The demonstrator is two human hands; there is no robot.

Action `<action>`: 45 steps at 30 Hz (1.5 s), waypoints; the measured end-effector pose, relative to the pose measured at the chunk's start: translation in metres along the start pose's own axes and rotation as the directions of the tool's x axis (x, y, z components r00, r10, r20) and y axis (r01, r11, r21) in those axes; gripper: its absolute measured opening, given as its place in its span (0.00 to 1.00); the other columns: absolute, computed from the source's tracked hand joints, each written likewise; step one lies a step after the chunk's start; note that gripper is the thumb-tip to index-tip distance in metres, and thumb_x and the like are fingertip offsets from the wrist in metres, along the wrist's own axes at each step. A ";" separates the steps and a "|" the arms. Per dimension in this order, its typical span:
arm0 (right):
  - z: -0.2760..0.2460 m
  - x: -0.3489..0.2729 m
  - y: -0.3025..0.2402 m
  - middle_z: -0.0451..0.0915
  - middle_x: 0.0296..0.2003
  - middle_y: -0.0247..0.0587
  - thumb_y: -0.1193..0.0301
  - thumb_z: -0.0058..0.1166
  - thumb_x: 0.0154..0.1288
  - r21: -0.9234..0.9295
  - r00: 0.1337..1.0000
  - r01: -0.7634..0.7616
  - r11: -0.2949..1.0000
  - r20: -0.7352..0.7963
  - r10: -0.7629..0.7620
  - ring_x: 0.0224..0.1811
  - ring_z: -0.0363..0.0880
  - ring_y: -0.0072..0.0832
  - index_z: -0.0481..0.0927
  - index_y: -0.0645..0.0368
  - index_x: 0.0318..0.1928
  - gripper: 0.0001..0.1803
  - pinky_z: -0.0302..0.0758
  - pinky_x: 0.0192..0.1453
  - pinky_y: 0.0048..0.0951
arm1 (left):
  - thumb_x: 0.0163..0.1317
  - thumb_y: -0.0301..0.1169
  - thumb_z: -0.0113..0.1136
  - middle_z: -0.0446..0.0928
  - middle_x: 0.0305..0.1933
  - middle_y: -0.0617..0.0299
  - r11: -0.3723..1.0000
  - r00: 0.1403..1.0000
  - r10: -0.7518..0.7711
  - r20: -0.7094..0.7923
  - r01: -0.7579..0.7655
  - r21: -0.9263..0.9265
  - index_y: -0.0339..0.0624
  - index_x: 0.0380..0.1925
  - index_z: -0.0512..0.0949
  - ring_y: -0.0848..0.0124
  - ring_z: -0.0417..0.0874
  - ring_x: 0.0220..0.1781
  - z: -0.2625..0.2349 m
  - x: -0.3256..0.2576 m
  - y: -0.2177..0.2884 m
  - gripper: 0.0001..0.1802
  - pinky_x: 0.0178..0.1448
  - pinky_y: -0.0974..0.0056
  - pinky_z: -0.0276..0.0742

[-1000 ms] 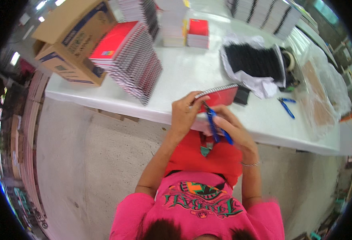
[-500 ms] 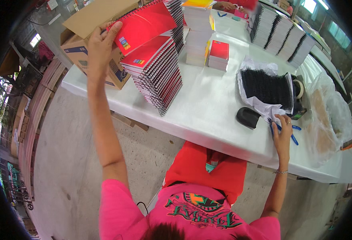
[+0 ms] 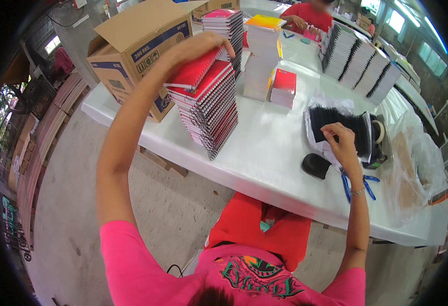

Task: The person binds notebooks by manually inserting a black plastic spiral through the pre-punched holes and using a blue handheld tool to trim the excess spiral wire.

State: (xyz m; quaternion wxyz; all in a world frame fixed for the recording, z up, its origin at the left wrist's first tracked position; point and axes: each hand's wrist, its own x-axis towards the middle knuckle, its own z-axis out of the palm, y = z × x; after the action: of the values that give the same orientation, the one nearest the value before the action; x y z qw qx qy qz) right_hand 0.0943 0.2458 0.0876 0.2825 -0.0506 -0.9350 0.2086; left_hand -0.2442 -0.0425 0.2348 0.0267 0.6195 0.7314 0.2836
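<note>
- Head view: L hand [image 3: 203,46] is over the top of a red notebook [image 3: 191,76], fingers bent down past its far end; thumb hidden, so can't tell if it's gripping or just resting.
- That notebook sits a bit askew atop the spiral-bound stack [image 3: 211,109], L side of counter [image 3: 265,137], w/ its coil edge facing R.
- R hand [image 3: 341,140] is over the black coils [image 3: 359,135], fingers curled; can't tell if a coil is pinched.
- Coils lie in white wrap [image 3: 325,101]; tape roll [image 3: 379,131] just R of them.
- Blk curved piece [image 3: 315,166] + blue pliers [image 3: 370,188] on counter nr R forearm; clear plastic bag [image 3: 412,163] farther R.
- Open cardbd box [image 3: 127,66] L of stack; small red-topped pile [image 3: 283,89] btwn stack & coils.
- Co-worker in red [image 3: 310,20] at far end, hands nr a pink item [image 3: 312,34].
</note>
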 end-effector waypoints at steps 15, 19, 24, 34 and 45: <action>0.088 0.089 0.033 0.82 0.41 0.46 0.74 0.57 0.66 0.211 0.987 -0.116 0.970 0.131 0.089 0.44 0.80 0.33 0.82 0.63 0.44 0.09 0.77 0.52 0.34 | 0.63 0.35 0.38 0.68 0.41 0.53 0.998 0.998 -0.007 0.068 0.002 0.070 0.39 0.37 0.85 0.61 0.70 0.53 0.042 0.003 0.002 0.23 0.65 0.62 0.61; 0.115 0.112 0.039 0.79 0.44 0.49 0.73 0.60 0.59 0.136 0.999 0.008 0.991 -0.041 -0.002 0.47 0.78 0.43 0.81 0.56 0.48 0.15 0.76 0.52 0.38 | 0.63 0.35 0.37 0.69 0.42 0.52 0.995 0.997 -0.014 0.081 0.006 0.095 0.40 0.36 0.85 0.60 0.71 0.51 0.040 0.000 0.004 0.23 0.63 0.62 0.64; 0.134 0.141 0.047 0.77 0.47 0.53 0.75 0.63 0.53 -0.026 0.979 0.114 0.993 -0.167 -0.117 0.51 0.76 0.50 0.78 0.58 0.52 0.22 0.74 0.57 0.44 | 0.64 0.36 0.37 0.72 0.41 0.52 0.995 0.997 -0.018 0.077 0.011 0.100 0.39 0.36 0.85 0.60 0.74 0.51 0.040 0.000 0.010 0.23 0.62 0.62 0.66; 0.150 0.136 0.052 0.80 0.38 0.47 0.83 0.55 0.53 -0.353 0.970 0.163 0.921 -0.115 -0.215 0.45 0.79 0.47 0.78 0.59 0.41 0.14 0.76 0.51 0.44 | 0.72 0.44 0.46 0.73 0.51 0.54 0.969 0.963 -0.128 -0.238 0.173 0.177 0.42 0.50 0.82 0.62 0.74 0.56 0.017 -0.019 0.041 0.22 0.64 0.62 0.67; 0.021 0.075 -0.030 0.81 0.41 0.47 0.77 0.48 0.67 0.163 0.995 -0.070 0.984 -0.057 0.080 0.47 0.80 0.39 0.77 0.64 0.49 0.12 0.74 0.54 0.34 | 0.73 0.39 0.49 0.71 0.54 0.56 0.999 0.899 -0.030 -0.437 0.012 -0.044 0.41 0.57 0.77 0.64 0.71 0.61 0.098 -0.069 0.155 0.20 0.68 0.61 0.61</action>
State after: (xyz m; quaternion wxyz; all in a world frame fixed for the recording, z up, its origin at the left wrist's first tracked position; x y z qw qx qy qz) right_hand 0.0213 0.2269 0.1226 0.3072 -0.0694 -0.9030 0.2922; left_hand -0.0516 -0.0575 0.2003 -0.1228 0.5316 0.7196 0.4296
